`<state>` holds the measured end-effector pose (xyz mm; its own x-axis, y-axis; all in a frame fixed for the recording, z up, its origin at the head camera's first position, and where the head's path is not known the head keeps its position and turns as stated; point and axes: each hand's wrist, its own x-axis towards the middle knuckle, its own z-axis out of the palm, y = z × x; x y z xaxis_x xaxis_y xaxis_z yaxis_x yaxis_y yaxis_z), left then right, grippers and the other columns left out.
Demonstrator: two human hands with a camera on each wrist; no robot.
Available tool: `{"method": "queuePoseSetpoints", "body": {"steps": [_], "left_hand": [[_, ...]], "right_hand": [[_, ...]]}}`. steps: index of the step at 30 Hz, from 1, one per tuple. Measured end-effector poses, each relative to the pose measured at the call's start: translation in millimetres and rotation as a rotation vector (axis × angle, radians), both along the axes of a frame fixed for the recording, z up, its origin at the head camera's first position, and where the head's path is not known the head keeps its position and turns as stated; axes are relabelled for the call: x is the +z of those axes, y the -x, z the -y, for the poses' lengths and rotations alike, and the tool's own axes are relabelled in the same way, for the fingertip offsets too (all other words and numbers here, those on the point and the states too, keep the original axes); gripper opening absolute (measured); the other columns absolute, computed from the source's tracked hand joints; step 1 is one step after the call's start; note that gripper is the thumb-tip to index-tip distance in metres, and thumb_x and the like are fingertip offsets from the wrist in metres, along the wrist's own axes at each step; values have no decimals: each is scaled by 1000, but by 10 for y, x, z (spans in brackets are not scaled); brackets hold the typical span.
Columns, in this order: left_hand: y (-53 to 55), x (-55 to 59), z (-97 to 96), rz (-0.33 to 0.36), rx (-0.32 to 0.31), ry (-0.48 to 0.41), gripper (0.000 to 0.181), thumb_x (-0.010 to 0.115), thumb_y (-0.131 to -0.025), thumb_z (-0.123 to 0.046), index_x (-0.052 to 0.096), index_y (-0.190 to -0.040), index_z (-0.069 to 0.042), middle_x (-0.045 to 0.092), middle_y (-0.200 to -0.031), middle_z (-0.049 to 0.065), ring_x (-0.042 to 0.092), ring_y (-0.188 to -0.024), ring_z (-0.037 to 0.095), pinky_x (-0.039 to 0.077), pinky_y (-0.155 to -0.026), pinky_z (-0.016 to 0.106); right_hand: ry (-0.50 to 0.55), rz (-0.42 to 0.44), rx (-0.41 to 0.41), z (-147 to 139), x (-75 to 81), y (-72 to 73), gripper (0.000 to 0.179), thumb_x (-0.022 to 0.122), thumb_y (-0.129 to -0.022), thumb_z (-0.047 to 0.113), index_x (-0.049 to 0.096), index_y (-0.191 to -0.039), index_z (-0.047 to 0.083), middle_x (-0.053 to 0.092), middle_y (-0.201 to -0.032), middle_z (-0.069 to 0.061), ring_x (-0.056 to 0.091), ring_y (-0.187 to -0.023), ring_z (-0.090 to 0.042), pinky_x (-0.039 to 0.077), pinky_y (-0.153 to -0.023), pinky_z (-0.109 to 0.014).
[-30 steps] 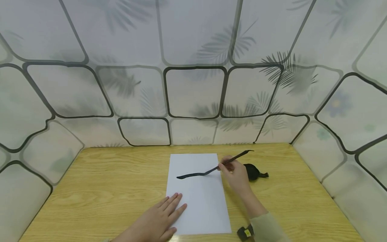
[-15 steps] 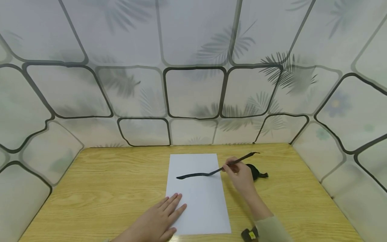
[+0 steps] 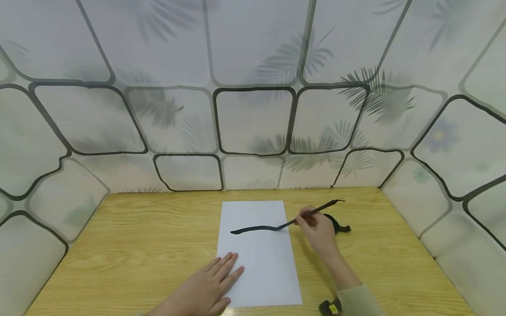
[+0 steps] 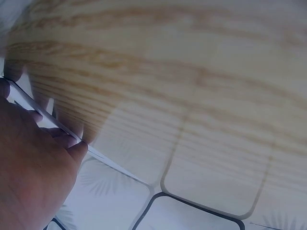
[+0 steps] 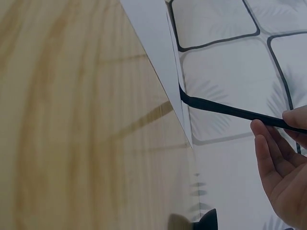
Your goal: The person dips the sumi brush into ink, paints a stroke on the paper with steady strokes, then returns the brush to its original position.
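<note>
A sheet of white paper (image 3: 269, 272) lies on the table with a long black ink stroke (image 3: 253, 228) across its upper half. My right hand (image 3: 318, 232) pinches a dark writing brush (image 3: 326, 205) between thumb and fingers, beyond the paper's right edge. The brush slants, its bristle tip bent against the paper at the stroke's right end. In the right wrist view the brush (image 5: 220, 108) meets the sheet at its tip. My left hand (image 3: 207, 283) rests flat on the paper's lower left, fingers spread. The left wrist view shows that hand (image 4: 38, 167) at the sheet's edge.
A black dish with a short spout-like end (image 3: 339, 227) sits right of the paper, partly hidden behind my right hand. A small black device (image 3: 330, 308) is at my right wrist. Patterned fabric walls (image 3: 253, 123) enclose the wooden table (image 3: 138, 237) at the back and sides.
My right hand has drawn the brush rightward across the paper, and the black stroke has grown longer to the right. The left hand has stayed in place.
</note>
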<state>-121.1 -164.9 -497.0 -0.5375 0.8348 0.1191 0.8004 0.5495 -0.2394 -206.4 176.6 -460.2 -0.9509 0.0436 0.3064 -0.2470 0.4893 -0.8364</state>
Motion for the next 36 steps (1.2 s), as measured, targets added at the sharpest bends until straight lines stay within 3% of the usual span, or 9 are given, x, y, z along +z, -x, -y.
{"method": "queuePoseSetpoints", "body": {"steps": [8, 28, 36], "left_hand": [[-1, -1, 9, -43, -5, 4, 61, 43, -111, -50, 48, -159, -13, 50, -163, 17, 51, -150, 28, 48, -114, 37], [2, -23, 3, 16, -4, -14, 62, 42, -112, -49, 46, -160, -12, 47, -165, 19, 50, -151, 31, 48, -116, 41], [1, -56, 4, -19, -1, -8, 61, 39, -113, -50, 47, -160, -13, 47, -165, 18, 50, -151, 30, 48, -116, 38]], "right_hand": [[-15, 9, 9, -30, -4, -6, 6, 70, -103, 11, 71, -103, 4, 79, -93, -9, 78, -87, -25, 58, -78, -19], [-44, 14, 0, -29, -12, 2, 8, 73, -101, 11, 71, -102, 4, 80, -91, -8, 78, -86, -30, 57, -76, -19], [-31, -7, -9, -27, -9, 22, 7, 72, -101, 11, 71, -101, 3, 80, -90, -9, 78, -84, -27, 57, -74, -18]]}}
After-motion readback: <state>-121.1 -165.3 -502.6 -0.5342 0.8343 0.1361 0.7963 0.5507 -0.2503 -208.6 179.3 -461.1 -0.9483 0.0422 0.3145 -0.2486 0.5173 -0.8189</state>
